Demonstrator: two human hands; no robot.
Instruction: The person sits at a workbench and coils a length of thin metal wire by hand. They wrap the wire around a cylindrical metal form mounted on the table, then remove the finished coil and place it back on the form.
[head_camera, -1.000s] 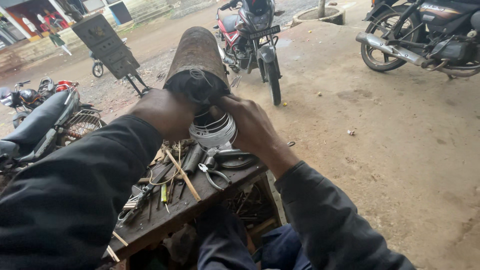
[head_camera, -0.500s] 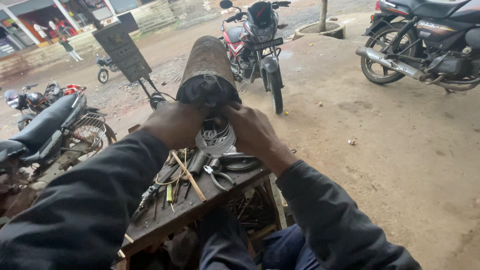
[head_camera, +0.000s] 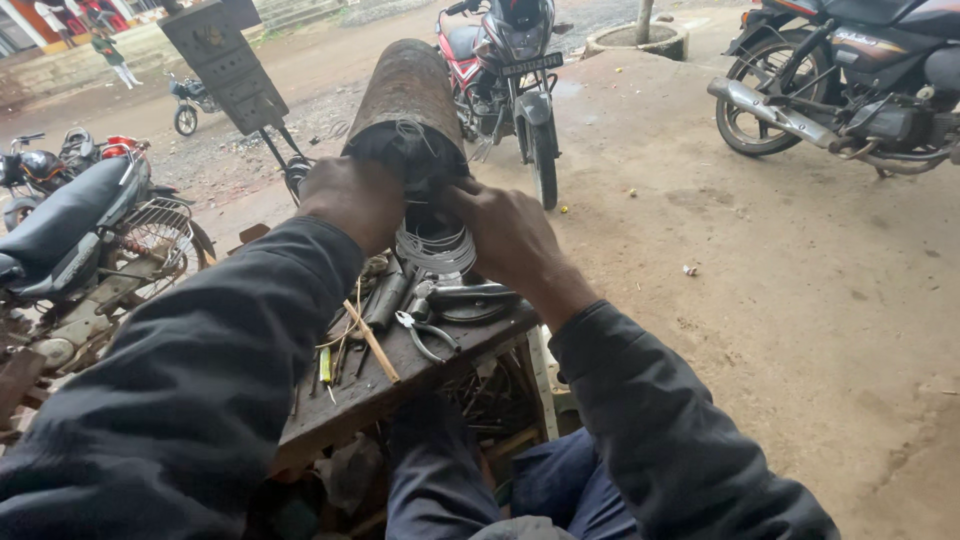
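Outdoors, a bare dirt yard (head_camera: 800, 330) is stretching away to the right and far side, with gravel beyond it; a black motorcycle (head_camera: 850, 90) is standing at the far right, a red motorcycle (head_camera: 505, 70) is facing the viewer at the far centre, and a third motorcycle with a black seat (head_camera: 70, 230) is leaning at the left, a dark signboard (head_camera: 225, 60) rising behind it; dark jacket sleeves are filling the near foreground. Nearer, a rough wooden bench (head_camera: 400, 380) is sitting over the person's knees, carrying pliers (head_camera: 425, 335), a wooden stick (head_camera: 372, 343) and other small tools too jumbled to tell apart. Resting at the bench's far edge, a rusty metal cylinder (head_camera: 405, 95) is pointing away from the viewer, its dark near end wrapped in thin wire. The left hand (head_camera: 350, 200) is curling over the cylinder's near end on the left, its fingers bent and closed against the metal, though their tips are hidden; the right hand (head_camera: 505, 235) is pressing in from the right, its fingers (head_camera: 462, 192) bent nearly closed and pinching at the rim, just above a coil of grey wire (head_camera: 435, 245) that is hanging between both hands; whether the fingertips are actually gripping a wire strand is impossible to tell.
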